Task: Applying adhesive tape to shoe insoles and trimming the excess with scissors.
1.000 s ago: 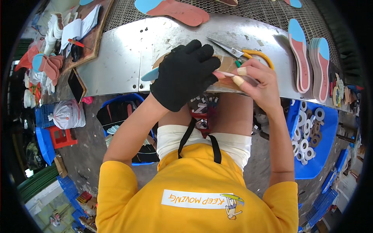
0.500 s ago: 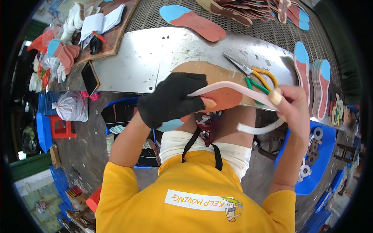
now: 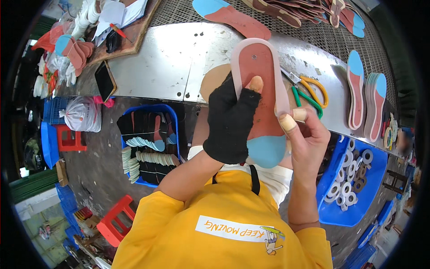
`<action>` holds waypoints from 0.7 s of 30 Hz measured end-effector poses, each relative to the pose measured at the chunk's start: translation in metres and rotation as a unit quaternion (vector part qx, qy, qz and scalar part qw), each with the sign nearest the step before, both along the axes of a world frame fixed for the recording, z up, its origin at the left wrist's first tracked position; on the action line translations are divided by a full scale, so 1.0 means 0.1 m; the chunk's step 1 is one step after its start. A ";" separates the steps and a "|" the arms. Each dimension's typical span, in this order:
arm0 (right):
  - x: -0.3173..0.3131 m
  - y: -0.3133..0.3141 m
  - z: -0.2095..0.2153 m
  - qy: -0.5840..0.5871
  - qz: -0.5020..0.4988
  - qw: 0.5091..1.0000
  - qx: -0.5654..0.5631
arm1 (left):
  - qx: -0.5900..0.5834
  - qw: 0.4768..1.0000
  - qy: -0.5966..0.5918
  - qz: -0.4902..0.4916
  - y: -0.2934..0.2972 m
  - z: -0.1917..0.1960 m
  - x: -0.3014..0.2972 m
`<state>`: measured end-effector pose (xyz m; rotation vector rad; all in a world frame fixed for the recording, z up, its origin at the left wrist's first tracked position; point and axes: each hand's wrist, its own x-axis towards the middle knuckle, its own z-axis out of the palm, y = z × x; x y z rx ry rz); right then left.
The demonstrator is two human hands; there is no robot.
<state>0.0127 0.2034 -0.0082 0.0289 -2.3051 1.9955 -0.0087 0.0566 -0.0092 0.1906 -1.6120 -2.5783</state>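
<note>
A red insole (image 3: 267,107) with a blue end (image 3: 267,150) is gripped by my left hand (image 3: 235,119), which wears a black glove with the thumb tip bare. My left thumb presses on its red face. A pale pink strip (image 3: 236,54) runs round the far rounded end and along both sides. My right hand (image 3: 309,130), with pale tape wrapped on its fingertips, pinches this strip at the insole's right edge. Scissors (image 3: 316,89) with yellow and green handles lie on the metal table (image 3: 168,56) beyond my right hand. A tan board (image 3: 215,80) is partly hidden behind my left hand.
Single and stacked insoles (image 3: 376,105) lie at the right edge, others on the mesh (image 3: 179,13) at the back. A phone (image 3: 105,80) sits at the table's left edge. Below are a blue bin of rolls (image 3: 349,179), a blue crate (image 3: 150,107) and red stools (image 3: 117,219).
The insole has turned so its rounded end points away from me. The strip, earlier held out with a loose tail, now follows its edge. My right hand has moved in against the insole.
</note>
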 end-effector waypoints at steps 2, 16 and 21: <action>-0.02 0.02 -0.03 0.029 -0.004 0.999 0.032 | 0.039 0.999 -0.011 0.010 0.08 0.07 0.00; -0.32 1.02 0.19 -0.101 0.042 0.974 -0.199 | -0.212 0.942 0.008 -0.260 -0.55 0.16 -0.09; -0.03 0.65 -0.03 -0.197 0.060 0.947 -0.246 | -0.038 0.984 -0.051 -0.169 -0.37 0.09 0.05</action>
